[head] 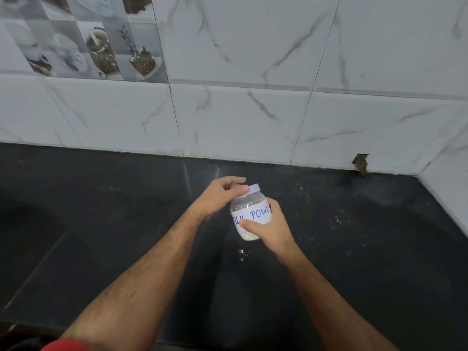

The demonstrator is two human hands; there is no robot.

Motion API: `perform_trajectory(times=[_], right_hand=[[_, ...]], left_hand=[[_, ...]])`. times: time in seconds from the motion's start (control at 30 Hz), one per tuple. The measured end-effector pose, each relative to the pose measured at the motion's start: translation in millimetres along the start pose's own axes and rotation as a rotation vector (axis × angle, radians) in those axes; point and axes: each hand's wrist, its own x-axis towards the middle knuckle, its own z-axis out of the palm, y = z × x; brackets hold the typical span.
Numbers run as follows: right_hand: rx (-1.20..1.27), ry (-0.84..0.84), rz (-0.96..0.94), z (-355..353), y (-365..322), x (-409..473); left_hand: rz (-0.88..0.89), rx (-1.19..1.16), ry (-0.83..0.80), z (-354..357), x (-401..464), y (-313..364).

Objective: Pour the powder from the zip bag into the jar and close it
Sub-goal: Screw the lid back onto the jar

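A small clear jar (249, 211) with a white paper label reading "MILK POWDER" is held tilted above the black counter (126, 224). White powder lies in its bottom. My right hand (271, 228) grips the jar's body from the right. My left hand (220, 196) has its fingers on the white lid (255, 188), which sits on the jar's mouth. No zip bag is in view.
Specks of spilled white powder (241, 252) dot the counter under and to the right of the jar. A white marble-tiled wall (253, 110) backs the counter, with a side wall at the far right. A broken hole (361, 163) shows at the wall's base.
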Motion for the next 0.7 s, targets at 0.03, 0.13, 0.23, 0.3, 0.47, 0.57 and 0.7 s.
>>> perform_trajectory(times=[0.03,0.13,0.23,0.3,0.47,0.57,0.7], right_hand=[[-0.053,0.045,-0.009,0.8,0.3,-1.4],[-0.355,0.176,-0.074,9.3,-0.2,-4.3],[-0.503,0.216,-0.114,18.1,-3.1,-6.6],[-0.458,0.203,-0.106,16.5,-6.2,-6.5],[-0.164,0.051,-0.047,0.3,-3.4,-4.1],[-0.172,0.084,-0.066,2.6,-5.1,-6.6],[-0.231,0.055,-0.073,6.7,-8.4,-2.7]], left_hand=[[-0.029,-0.034,0.008,1.0,-0.3,-0.1],[-0.092,-0.028,-0.031,13.8,-2.1,8.8],[-0.066,0.039,0.085,34.5,-1.3,13.7],[-0.048,0.029,0.188,37.4,-0.2,13.9],[-0.013,0.006,0.069,31.2,-5.7,15.3],[0.002,0.014,0.088,33.7,-5.1,15.0],[-0.012,0.134,0.177,38.5,1.5,12.6]])
